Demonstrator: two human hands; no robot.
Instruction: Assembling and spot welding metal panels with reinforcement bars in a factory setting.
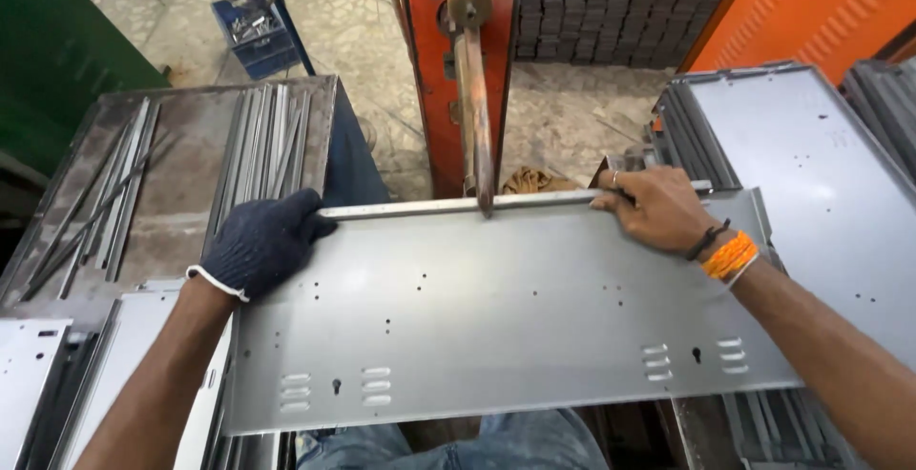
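Grey sheet-metal panel (496,317), punched with small holes and louvre slots, lies flat across the person's lap area, its near edge just above blue denim knees (458,441). At its far edge a thin metal strip (515,202) sits along the folded lip. The left hand (260,241), in a dark knit glove, is curled around the panel's far left corner, fingers closed over the strip's end. The right hand (654,210), bare with an orange wristband, pinches the strip against the edge, fingers pressed together. Between them the copper electrode arm (474,98) of an orange spot welder (434,69) comes down onto the strip. Both hands sit close to that tip, so a slip could bring the bare fingers into heat or sparks, and a shifted strip would likely be joined crooked. More strips (262,141) lie on the left bench, and stacked panels (811,165) rest to the right.
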